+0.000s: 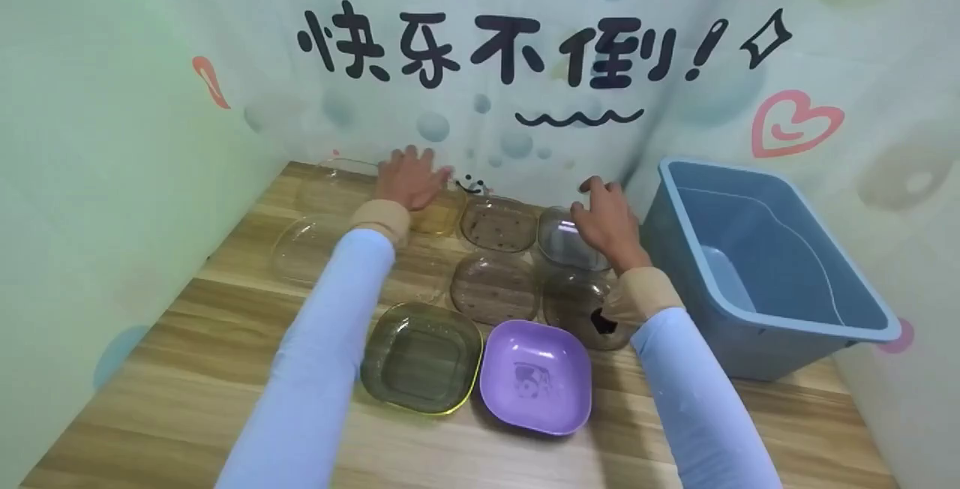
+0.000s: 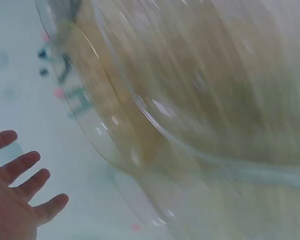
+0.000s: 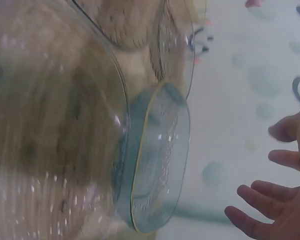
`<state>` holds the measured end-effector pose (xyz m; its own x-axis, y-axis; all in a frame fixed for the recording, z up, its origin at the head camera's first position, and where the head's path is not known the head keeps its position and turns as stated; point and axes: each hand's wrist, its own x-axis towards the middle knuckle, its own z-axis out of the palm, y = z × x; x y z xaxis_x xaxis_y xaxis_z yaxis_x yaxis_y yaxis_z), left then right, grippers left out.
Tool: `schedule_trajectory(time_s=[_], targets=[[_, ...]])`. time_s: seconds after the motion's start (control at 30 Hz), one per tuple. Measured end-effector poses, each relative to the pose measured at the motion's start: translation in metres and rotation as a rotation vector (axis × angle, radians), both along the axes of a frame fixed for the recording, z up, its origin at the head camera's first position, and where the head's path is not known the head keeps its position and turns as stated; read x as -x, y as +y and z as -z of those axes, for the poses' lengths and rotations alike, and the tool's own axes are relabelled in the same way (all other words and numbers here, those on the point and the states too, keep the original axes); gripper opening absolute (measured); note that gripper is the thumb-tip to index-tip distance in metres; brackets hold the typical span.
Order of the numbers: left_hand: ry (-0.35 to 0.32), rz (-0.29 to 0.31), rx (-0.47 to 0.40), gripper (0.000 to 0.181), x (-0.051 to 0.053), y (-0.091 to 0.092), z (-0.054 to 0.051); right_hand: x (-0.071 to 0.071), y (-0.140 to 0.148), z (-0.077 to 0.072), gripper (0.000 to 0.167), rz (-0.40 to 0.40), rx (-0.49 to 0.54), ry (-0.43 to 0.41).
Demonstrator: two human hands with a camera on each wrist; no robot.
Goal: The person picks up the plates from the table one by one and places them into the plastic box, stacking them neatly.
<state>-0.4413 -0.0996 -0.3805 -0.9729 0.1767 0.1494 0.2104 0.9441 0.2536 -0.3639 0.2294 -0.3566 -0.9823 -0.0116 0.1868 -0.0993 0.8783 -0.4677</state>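
the squarish bluish dish (image 1: 566,243) beside the right hand (image 1: 609,220) opens upward.

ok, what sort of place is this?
Probably a staged recording corner, not a real kitchen: a wooden tabletop against a printed backdrop, transparent dishes in rows, a blue bin alongside.

Left hand (image 1: 409,180) and right hand (image 1: 609,223): bare, including the fingers (image 2: 34,185). Behind the fingers, one per arm, I see wide, plain tan bands: left band (image 1: 385,220), right band (image 1: 652,290). Directly behind these, farther from the fingers, come pale blue sleeves: left sleeve (image 1: 319,354), right sleeve (image 1: 701,391). Both sleeves are plain, close-fitting and lightly creased.
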Motion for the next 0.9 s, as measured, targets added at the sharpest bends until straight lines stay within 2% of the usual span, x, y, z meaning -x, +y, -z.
schedule_trajectory(time_s=[0.1, 0.2, 0.4, 0.5, 0.6, 0.67, 0.8, 0.9], targets=[[-0.035, -0.022, -0.033, 0.066, -0.001, -0.031, 0.002, -0.009, -0.002, 0.003, 0.035, -0.037, 0.002, 0.042], [-0.073, -0.036, -0.067, 0.066, -0.002, -0.061, 0.004, -0.018, 0.002, 0.004, 0.03, -0.079, 0.06, 0.064], [-0.128, -0.134, -0.165, 0.071, -0.013, -0.116, 0.009, -0.041, 0.018, 0.004, 0.025, -0.139, 0.295, 0.056], [-0.182, -0.182, -0.254, 0.075, -0.021, -0.138, 0.014, -0.054, 0.023, 0.01, 0.022, -0.153, 0.359, 0.063], [-0.259, -0.224, -0.383, 0.083, -0.026, -0.155, 0.02, -0.063, 0.026, 0.014, 0.02, -0.176, 0.369, 0.067], [-0.32, -0.231, -0.453, 0.089, -0.026, -0.162, 0.023, -0.066, 0.027, 0.014, 0.019, -0.203, 0.364, 0.061], [-0.433, -0.258, -0.465, 0.102, -0.026, -0.17, 0.027, -0.07, 0.029, 0.01, 0.019, -0.282, 0.355, 0.009], [-0.463, -0.295, -0.444, 0.105, -0.028, -0.172, 0.029, -0.07, 0.031, 0.008, 0.021, -0.321, 0.353, -0.03]])
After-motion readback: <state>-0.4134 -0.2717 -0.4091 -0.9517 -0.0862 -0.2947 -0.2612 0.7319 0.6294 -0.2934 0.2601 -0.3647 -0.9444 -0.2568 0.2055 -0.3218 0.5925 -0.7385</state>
